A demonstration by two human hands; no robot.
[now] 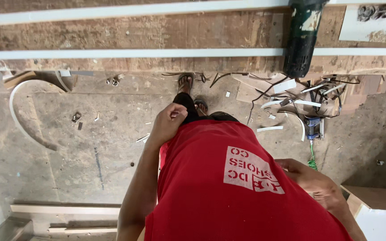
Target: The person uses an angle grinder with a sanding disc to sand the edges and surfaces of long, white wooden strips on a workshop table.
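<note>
We stand on concrete floor [68,147]; left hand [168,122] loosely curled, empty, at 12 o'clock; right hand [311,180] open, empty, 3 o'clock, near white board [380,221]. Both hang idle at our sides.

Matt red cloth shirt [211,196], rough dusty concrete floor [90,147], worn raw wooden board [179,33], smooth white strips [130,53]

The light is soft and even, like daylight, so the concrete floor [90,147] looks pale and has only weak shadows. The red shirt [228,192] is bright and clear, and the white board [380,223] in the bottom right corner glows almost too bright. The dark tool [302,35] at the top looks a little blurry, and the straight white strips [130,53] bend slightly near the edges.
</note>
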